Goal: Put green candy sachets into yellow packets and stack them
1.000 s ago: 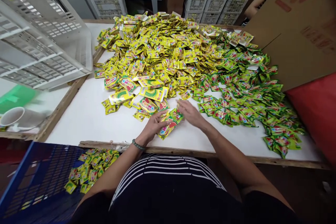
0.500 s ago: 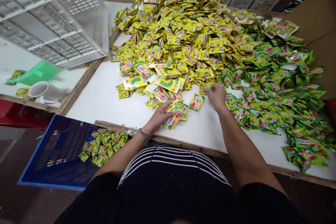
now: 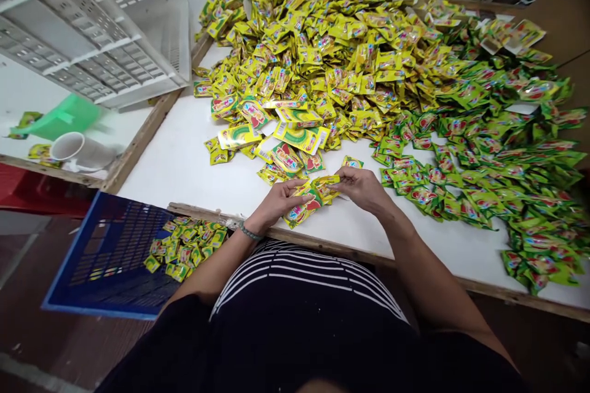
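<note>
My left hand (image 3: 280, 201), with a beaded bracelet at the wrist, is closed on a few candy packets (image 3: 302, 212) near the table's front edge. My right hand (image 3: 362, 187) pinches a yellow candy packet (image 3: 328, 182) and brings it against those in the left. Just behind the right hand a single green-and-yellow packet (image 3: 353, 163) lies on the white tabletop. Beyond the hands rises a large heap of yellow packets (image 3: 322, 43). Green packets (image 3: 461, 178) spread over the right side. Several larger packets (image 3: 286, 158) lie just beyond my left hand.
Below the table's front edge at left sits a blue crate (image 3: 110, 258) with small packets inside. A white plastic crate (image 3: 138, 43) stands tilted at the upper left, near a white cup (image 3: 80, 150) and a green plastic piece (image 3: 69, 118). Wooden strips (image 3: 147, 141) edge the table.
My right hand has moved left and nearer to me, from the edge of the heap to my left hand, carrying a yellow packet. The left hand keeps its packets. The view has shifted slightly.
</note>
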### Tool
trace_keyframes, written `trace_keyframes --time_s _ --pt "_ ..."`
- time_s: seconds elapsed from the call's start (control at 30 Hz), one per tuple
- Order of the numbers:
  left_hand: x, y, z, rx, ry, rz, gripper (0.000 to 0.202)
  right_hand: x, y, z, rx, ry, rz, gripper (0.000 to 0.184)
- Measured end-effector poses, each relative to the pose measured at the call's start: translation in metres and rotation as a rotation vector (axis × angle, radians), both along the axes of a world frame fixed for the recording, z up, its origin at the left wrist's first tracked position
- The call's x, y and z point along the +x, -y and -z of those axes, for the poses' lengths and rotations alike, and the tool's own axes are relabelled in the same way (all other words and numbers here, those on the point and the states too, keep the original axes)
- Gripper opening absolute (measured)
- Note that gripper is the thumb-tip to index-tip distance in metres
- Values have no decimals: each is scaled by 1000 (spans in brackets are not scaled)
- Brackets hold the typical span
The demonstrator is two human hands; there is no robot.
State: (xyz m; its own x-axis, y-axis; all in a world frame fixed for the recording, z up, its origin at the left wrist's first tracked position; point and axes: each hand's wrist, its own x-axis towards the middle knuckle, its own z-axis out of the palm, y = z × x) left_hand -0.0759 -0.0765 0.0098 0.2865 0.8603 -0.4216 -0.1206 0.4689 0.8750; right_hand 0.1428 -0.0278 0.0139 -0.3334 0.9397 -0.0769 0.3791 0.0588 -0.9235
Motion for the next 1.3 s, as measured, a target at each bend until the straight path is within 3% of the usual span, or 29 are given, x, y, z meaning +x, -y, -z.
trace_keyframes --time_s 0.1,0.2,0.43,0.6,0.7,0.97,1.13,1.2,1.3 --pt "0 1 2 -13 -5 -24 68 -1 -1 -12 -7 21 -82 35" --pt "1 -1 3 -5 42 -13 70 -5 0 -19 11 37 -78 29" --pt "5 1 3 67 -21 42 64 -12 8 -11 15 71 -119 36" --pt "6 4 3 84 -27 44 61 -17 17 -6 -38 -54 63 25" --pt "6 6 2 112 -26 25 62 -24 23 -9 52 33 31 13" --pt "11 11 3 94 28 -114 66 -37 40 -22 65 57 -13 31" --pt "14 12 -3 164 169 -241 67 -37 45 -8 279 -76 281 29" --pt "13 12 -3 215 203 -262 62 -38 47 2 254 -111 258 32" --pt "10 14 -1 230 207 -236 52 -39 51 12 92 -193 123 35"
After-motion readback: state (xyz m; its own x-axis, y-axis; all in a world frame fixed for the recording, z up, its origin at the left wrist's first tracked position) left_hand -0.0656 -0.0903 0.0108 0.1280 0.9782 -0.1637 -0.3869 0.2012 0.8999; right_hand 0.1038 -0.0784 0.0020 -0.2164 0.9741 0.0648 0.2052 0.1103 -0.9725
